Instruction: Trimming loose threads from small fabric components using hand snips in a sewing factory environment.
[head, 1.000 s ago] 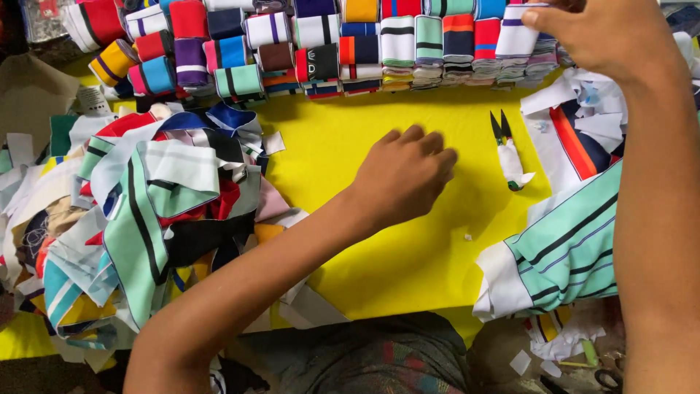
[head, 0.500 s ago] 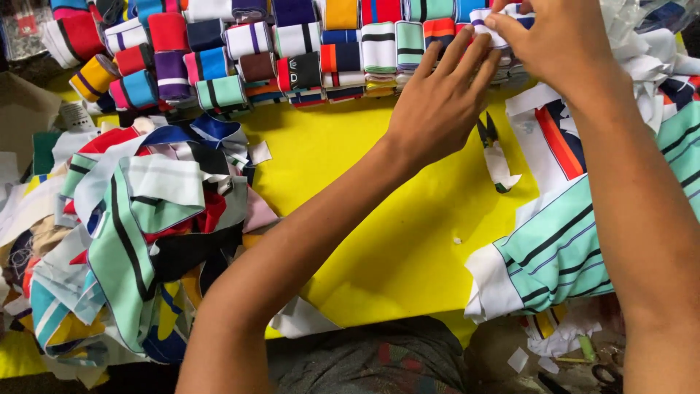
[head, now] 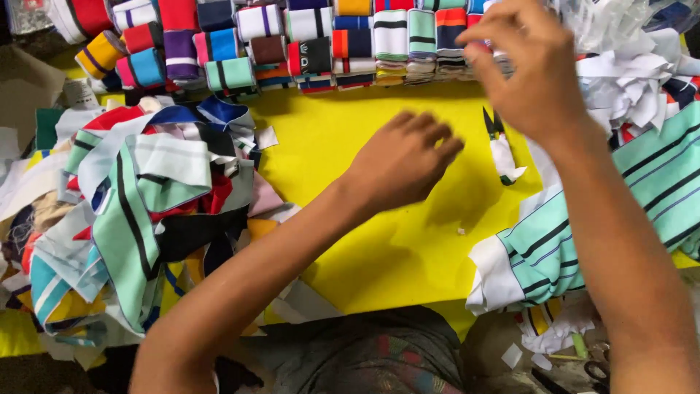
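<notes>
My left hand (head: 401, 160) hovers palm down over the yellow table top (head: 379, 248), fingers loosely curled and nothing in it. My right hand (head: 525, 66) reaches over the back right, its fingertips down on a stack of folded striped knit pieces (head: 467, 62); the fingers hide whether it grips one. A small pair of thread snips (head: 500, 146) with a white-wrapped handle lies on the table between the two hands, just under my right hand.
Rows of folded striped knit bands (head: 306, 40) line the back edge. A heap of loose striped strips (head: 138, 211) fills the left. Mint striped fabric (head: 583, 233) lies under my right forearm, white scraps (head: 627, 73) behind it, scissors (head: 598, 368) at the bottom right.
My left hand went up to the back stacks beside the right hand, then came back down to the middle of the table. The right hand stayed at the back right stacks.
</notes>
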